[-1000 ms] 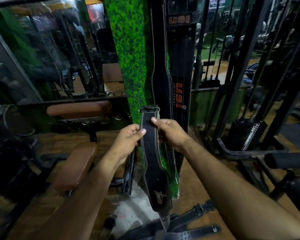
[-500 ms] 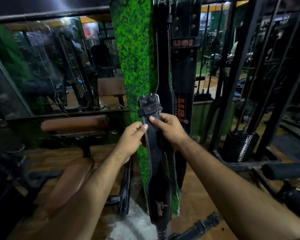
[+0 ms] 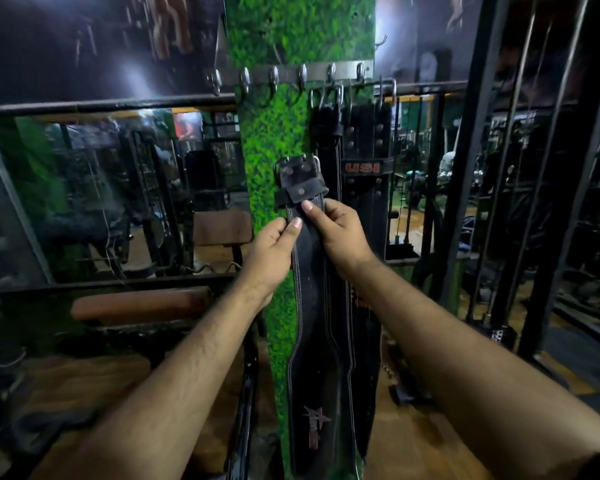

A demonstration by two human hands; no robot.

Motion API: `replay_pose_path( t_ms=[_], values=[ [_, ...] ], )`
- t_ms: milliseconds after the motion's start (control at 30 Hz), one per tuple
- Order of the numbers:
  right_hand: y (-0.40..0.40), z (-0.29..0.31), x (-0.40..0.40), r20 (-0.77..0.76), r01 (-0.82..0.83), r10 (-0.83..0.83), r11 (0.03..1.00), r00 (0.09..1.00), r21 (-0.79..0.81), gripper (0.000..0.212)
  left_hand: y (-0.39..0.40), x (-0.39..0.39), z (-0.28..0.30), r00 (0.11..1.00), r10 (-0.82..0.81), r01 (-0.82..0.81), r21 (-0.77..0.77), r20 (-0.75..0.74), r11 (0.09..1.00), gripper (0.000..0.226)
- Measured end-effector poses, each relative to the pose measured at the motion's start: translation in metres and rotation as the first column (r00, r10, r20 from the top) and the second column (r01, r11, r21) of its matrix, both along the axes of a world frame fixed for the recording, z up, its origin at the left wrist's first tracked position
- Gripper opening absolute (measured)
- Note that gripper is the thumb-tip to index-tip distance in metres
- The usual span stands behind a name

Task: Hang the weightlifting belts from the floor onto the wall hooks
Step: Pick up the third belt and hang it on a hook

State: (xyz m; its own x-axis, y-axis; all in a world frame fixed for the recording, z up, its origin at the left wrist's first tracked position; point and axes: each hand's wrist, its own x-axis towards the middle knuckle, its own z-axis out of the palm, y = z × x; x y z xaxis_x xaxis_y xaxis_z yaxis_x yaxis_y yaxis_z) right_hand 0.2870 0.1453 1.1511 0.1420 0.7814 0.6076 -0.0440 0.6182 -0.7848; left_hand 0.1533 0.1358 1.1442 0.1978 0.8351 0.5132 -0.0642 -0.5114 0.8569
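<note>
Below the hook rail [image 3: 291, 73], a black belt [image 3: 309, 258] is pinched just under its buckle [image 3: 297, 168] by left hand [image 3: 274, 251] and right hand [image 3: 340, 233]; judged risk: the buckle could miss the free hook above, tangling with hung belts [image 3: 364, 188] beside the grip.

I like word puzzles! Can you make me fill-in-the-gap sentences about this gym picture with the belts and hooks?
1. Both hands, left hand and right hand, hold one black leather belt just below its ____.
2. The metal hook rail is fixed on a ____ grassy pillar.
3. The black hanging belt on the rail shows the red letters ____.

Missing words: buckle; green; USI
</note>
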Motion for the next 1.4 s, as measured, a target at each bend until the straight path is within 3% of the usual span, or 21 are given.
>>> replay_pose_path(
  t_ms=[67, 167, 233, 267, 300, 367, 433, 500, 533, 600, 733, 933, 1100, 1167, 1267, 1333, 1400],
  values=[
    [0.005, 0.009, -0.006, -0.120, -0.013, 0.011, 1.000, 0.993, -0.012, 0.044, 0.005, 0.003, 0.001, 0.999, -0.013, 0.014, 0.035, -0.040, 0.999, 0.047],
    [0.015, 0.015, -0.012, -0.218, 0.013, -0.024, 0.999, 0.976, -0.053, 0.059, 0.005, 0.006, 0.004, 0.998, 0.029, -0.028, 0.019, -0.055, 0.999, 0.033],
    [0.022, 0.022, -0.014, -0.256, 0.055, -0.064, 0.997, 0.965, -0.045, 0.047, 0.004, 0.010, -0.001, 0.997, 0.067, -0.066, 0.005, -0.026, 0.998, 0.025],
    [0.023, 0.027, -0.014, -0.264, 0.084, -0.093, 0.995, 0.960, -0.045, 0.036, 0.003, 0.013, -0.009, 0.997, 0.070, -0.070, -0.016, -0.017, 0.997, 0.016],
    [0.027, 0.032, -0.013, -0.267, 0.113, -0.121, 0.993, 0.956, -0.045, 0.030, 0.002, 0.015, -0.019, 0.997, 0.082, -0.082, -0.059, 0.004, 0.995, 0.032],
    [0.035, 0.039, -0.008, -0.239, 0.152, -0.157, 0.988, 0.958, -0.039, 0.039, -0.003, 0.016, -0.043, 0.996, 0.085, -0.086, -0.094, -0.021, 0.992, 0.061],
    [0.040, 0.041, -0.005, -0.195, 0.206, -0.206, 0.978, 0.959, -0.022, 0.039, -0.011, 0.013, -0.065, 0.996, 0.066, -0.072, -0.100, -0.061, 0.992, 0.048],
    [0.047, 0.039, -0.005, -0.186, 0.256, -0.251, 0.967, 0.950, 0.002, 0.040, -0.017, 0.008, -0.086, 0.993, 0.032, -0.049, -0.141, -0.115, 0.989, 0.020],
    [0.048, 0.036, -0.006, -0.187, 0.280, -0.275, 0.960, 0.943, -0.003, 0.041, -0.016, 0.003, -0.098, 0.989, 0.013, -0.032, -0.130, -0.146, 0.991, 0.018],
    [0.051, 0.029, -0.007, -0.197, 0.313, -0.308, 0.950, 0.931, -0.005, 0.042, -0.012, -0.008, -0.114, 0.980, -0.028, -0.002, -0.146, -0.199, 0.989, 0.035],
    [0.052, 0.019, -0.005, -0.199, 0.269, -0.261, 0.963, 0.945, 0.014, 0.035, -0.006, -0.018, -0.111, 0.963, -0.121, 0.067, -0.222, -0.240, 0.973, 0.037],
    [0.046, 0.028, -0.010, -0.201, 0.142, -0.144, 0.990, 0.969, -0.023, 0.036, 0.010, -0.001, -0.024, 0.998, 0.056, -0.055, -0.117, -0.001, 0.992, 0.024],
    [0.047, 0.042, -0.014, -0.258, 0.196, -0.183, 0.980, 0.949, 0.024, 0.029, 0.004, 0.013, -0.070, 0.992, 0.124, -0.123, -0.053, 0.026, 0.991, 0.006],
    [0.053, 0.042, -0.013, -0.260, 0.235, -0.223, 0.972, 0.939, 0.015, 0.039, 0.003, 0.008, -0.097, 0.994, 0.094, -0.097, -0.062, -0.058, 0.993, 0.015],
    [0.054, 0.032, -0.017, -0.250, 0.256, -0.253, 0.966, 0.935, -0.019, 0.054, 0.011, -0.010, -0.129, 0.991, 0.028, -0.037, -0.071, -0.129, 0.997, 0.051],
    [0.054, 0.021, -0.022, -0.245, 0.252, -0.256, 0.967, 0.935, -0.048, 0.056, 0.019, -0.021, -0.152, 0.989, -0.018, -0.006, -0.157, -0.149, 0.988, 0.083],
    [0.052, 0.013, -0.024, -0.256, 0.230, -0.243, 0.970, 0.936, -0.083, 0.053, 0.024, -0.027, -0.163, 0.980, -0.053, 0.005, -0.242, -0.192, 0.970, 0.095]
  ],
)
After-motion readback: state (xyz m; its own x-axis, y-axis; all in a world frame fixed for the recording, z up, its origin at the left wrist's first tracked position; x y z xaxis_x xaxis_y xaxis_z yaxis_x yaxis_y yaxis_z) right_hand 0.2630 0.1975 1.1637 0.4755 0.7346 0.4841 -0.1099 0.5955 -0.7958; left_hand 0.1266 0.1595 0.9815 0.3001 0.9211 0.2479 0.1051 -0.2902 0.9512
